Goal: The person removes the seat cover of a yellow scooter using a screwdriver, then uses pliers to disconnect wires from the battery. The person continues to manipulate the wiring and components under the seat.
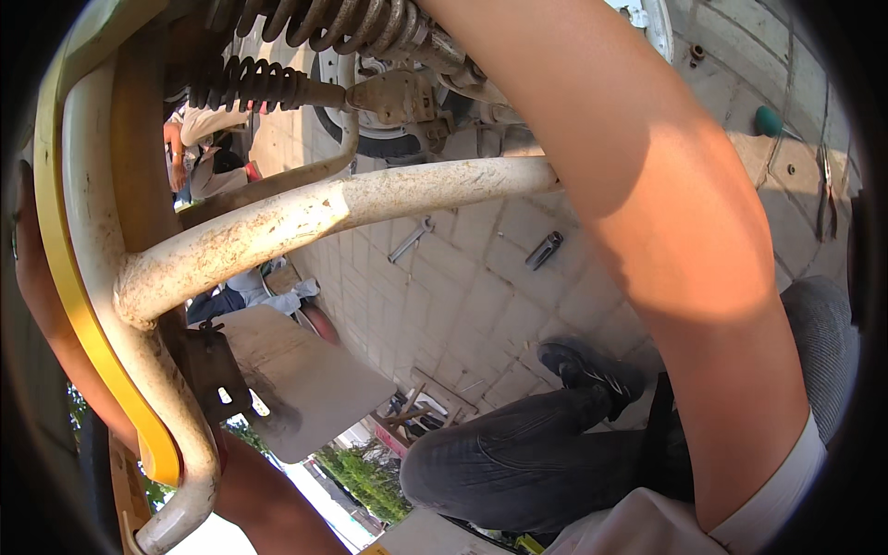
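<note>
My right arm [666, 231] rises across the right side and passes in front of a dirty white tube [259, 222]. Its hand lies beyond the top edge, so its grip is hidden. On the left, my left arm [69, 347] runs behind the upright white frame tube and a yellow strip [97, 342]. Its hand is lost at the dark rim, with no fingers showing. Between the arms, at the top, are a rusty coil spring [351, 23] and a darker one [250, 83]. A rusty bracket [393, 97] sits by a wheel [379, 146].
On the paving lie a wrench [410, 240], a socket [544, 251], a green-handled screwdriver [770, 121], pliers [826, 194] and a nut [791, 170]. Another person [208, 153] crouches beyond the frame. A pale panel [305, 370] hangs below it. My bent leg [527, 453] occupies the lower middle.
</note>
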